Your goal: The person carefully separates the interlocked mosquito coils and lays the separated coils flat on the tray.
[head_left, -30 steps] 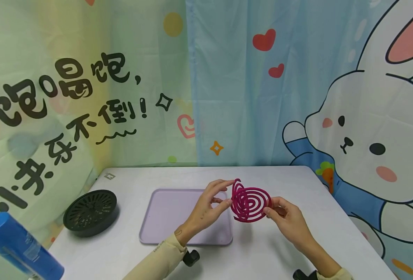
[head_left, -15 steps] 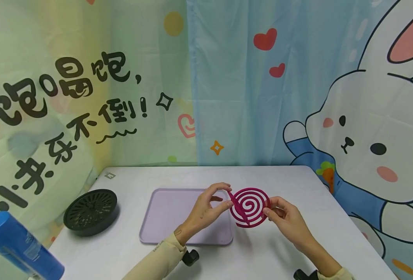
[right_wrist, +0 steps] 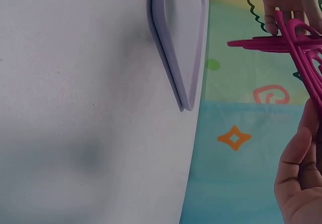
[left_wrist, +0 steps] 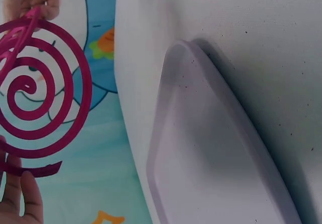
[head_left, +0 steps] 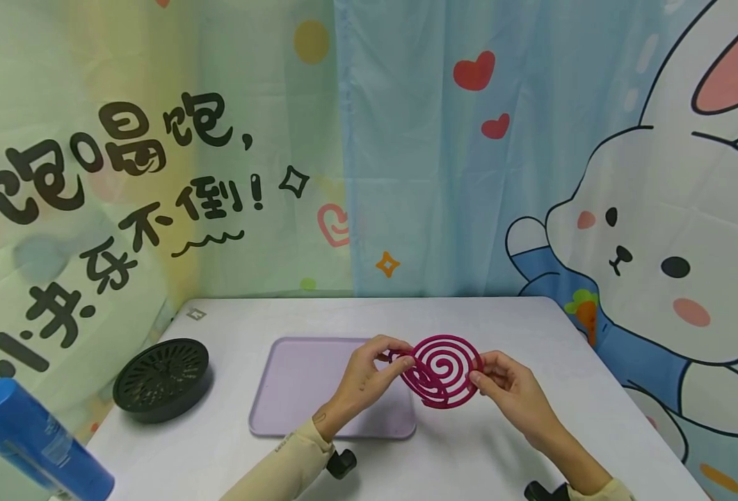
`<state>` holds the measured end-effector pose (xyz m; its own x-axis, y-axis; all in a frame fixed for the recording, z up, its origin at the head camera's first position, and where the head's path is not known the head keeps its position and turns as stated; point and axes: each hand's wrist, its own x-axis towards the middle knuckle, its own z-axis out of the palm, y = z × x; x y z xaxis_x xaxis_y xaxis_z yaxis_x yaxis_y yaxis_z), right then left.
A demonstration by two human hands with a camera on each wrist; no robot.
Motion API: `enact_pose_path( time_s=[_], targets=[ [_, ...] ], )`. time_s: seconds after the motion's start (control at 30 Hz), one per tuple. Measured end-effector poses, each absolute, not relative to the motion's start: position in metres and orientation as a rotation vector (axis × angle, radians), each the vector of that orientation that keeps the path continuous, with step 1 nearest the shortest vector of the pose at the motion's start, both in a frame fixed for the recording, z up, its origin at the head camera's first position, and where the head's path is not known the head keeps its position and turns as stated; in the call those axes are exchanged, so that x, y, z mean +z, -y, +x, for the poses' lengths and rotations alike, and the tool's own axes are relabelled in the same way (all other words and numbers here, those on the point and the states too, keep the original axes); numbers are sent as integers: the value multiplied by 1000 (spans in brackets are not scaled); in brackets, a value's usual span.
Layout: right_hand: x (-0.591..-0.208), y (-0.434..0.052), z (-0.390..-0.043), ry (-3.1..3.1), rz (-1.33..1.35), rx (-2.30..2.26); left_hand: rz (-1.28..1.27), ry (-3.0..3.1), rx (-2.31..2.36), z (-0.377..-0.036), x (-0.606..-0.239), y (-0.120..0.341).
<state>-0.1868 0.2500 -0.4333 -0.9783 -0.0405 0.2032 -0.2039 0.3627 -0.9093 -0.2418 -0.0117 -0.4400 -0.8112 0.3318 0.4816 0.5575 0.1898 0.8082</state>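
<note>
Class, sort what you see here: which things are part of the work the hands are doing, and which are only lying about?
In the work:
left hand pinching the pink spiral coils
right hand pinching their other edge

Lying about:
lilac tray
black slotted dish
blue bottle
white table

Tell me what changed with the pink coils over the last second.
The left hand has dropped lower, swinging its coil from upright to nearly flat against the pink spiral coil. The right hand still pinches the right edge. Tray, black holder and blue bottle stayed put.
</note>
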Motion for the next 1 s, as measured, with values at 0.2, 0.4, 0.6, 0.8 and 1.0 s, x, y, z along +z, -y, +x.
enact_pose_path(
  time_s=[0.2,0.4,0.6,0.8,1.0],
  targets=[
    [-432,-248,-187,2470,190,1692,-819,2276,-1653,-242,-441,11],
    [-434,-249,-187,2461,206,1688,-818,2286,-1659,-242,-441,11],
    [-435,-247,-188,2458,146,1718,-847,2290,-1685,-244,-444,11],
    [-433,-246,-188,2447,85,1750,-893,2329,-1679,-243,-444,13],
    [-433,-248,-189,2422,78,1763,-887,2394,-1634,-242,-445,17]
  ],
)
